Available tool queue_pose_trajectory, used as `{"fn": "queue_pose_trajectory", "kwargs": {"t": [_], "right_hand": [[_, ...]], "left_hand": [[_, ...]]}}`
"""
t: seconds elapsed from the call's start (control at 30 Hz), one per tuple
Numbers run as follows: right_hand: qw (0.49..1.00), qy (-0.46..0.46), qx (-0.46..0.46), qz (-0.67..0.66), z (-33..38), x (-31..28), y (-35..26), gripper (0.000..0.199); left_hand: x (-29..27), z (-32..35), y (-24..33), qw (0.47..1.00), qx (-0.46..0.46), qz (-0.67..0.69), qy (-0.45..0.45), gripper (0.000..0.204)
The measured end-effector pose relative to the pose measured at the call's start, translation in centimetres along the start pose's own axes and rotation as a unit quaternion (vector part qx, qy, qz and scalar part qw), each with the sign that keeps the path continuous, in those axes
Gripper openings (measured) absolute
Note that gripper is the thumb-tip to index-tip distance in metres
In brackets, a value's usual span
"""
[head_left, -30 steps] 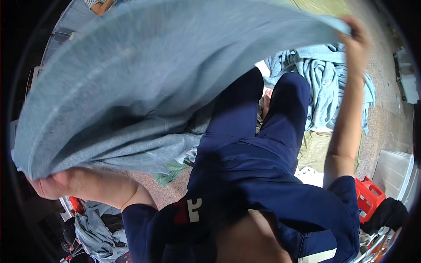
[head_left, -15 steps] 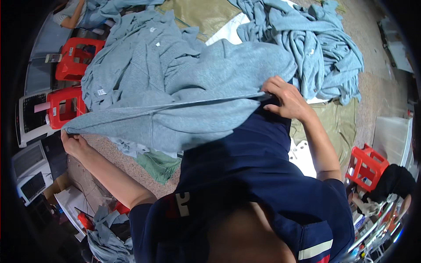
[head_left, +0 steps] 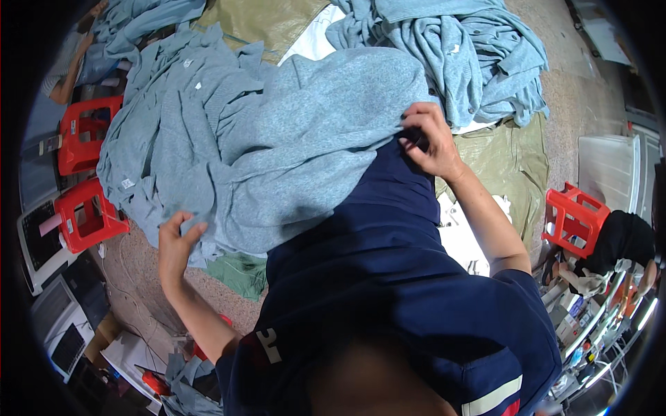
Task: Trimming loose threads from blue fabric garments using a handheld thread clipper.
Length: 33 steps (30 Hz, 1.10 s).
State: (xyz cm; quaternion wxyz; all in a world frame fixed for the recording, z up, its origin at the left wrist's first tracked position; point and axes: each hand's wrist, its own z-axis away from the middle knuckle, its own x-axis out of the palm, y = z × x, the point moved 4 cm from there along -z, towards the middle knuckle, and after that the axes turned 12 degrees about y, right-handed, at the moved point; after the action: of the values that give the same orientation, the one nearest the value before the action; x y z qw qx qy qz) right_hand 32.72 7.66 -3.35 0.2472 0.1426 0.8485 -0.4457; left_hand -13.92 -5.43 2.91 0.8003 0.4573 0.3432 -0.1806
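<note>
A light blue-grey knitted garment lies loosely across my lap and over a heap of similar knitwear. At its lower left, my left hand hovers close to the cloth, its thumb and fingers apart and nothing in them. My right hand is at the garment's right end, above my dark blue trousers. Its fingers are bent but spread from the thumb, with the fingertips beside the fabric edge; I see no cloth between them. The heaped knitwear with small white tags spreads out to the left.
Another pile of blue-grey knitwear lies at the far right on olive sheeting. Red stools stand at left and right. A green cloth lies on the speckled floor. Another person's arm shows at the far left.
My left hand has let go of the garment's stretched left end and moved right. The taut edge has dropped into loose folds. My right hand has loosened from the edge. The view has shifted.
</note>
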Motion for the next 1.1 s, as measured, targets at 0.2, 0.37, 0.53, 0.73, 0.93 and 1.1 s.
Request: {"fn": "queue_pose_trajectory", "kwargs": {"t": [0.2,0.37,0.53,0.73,0.93,1.1], "right_hand": [[0.982,0.126,0.138,-0.015,0.5,-0.4,4.6,0.038],[0.979,0.158,0.125,-0.020,-0.3,-0.1,7.7,0.030],[0.985,0.150,0.068,0.057,-2.3,-0.5,9.5,0.032],[0.964,0.182,0.182,-0.073,-3.8,3.2,14.7,0.027],[0.888,0.267,0.309,-0.209,-1.9,-1.5,20.7,0.035],[0.877,0.444,0.180,-0.029,-2.3,-23.7,23.2,0.027]], "left_hand": [[-4.9,2.4,-5.3,0.991,-0.129,-0.018,0.042,0.015],[-9.2,2.2,-16.0,0.977,-0.154,-0.047,0.142,0.015],[-7.3,1.2,-11.4,0.938,-0.124,-0.246,0.212,0.033],[-1.2,-0.5,0.7,0.971,0.093,-0.044,0.215,0.024],[-4.1,-3.3,0.1,0.983,0.078,0.029,0.163,0.018],[-10.5,-1.0,2.4,0.938,0.052,0.302,0.160,0.011]]}}
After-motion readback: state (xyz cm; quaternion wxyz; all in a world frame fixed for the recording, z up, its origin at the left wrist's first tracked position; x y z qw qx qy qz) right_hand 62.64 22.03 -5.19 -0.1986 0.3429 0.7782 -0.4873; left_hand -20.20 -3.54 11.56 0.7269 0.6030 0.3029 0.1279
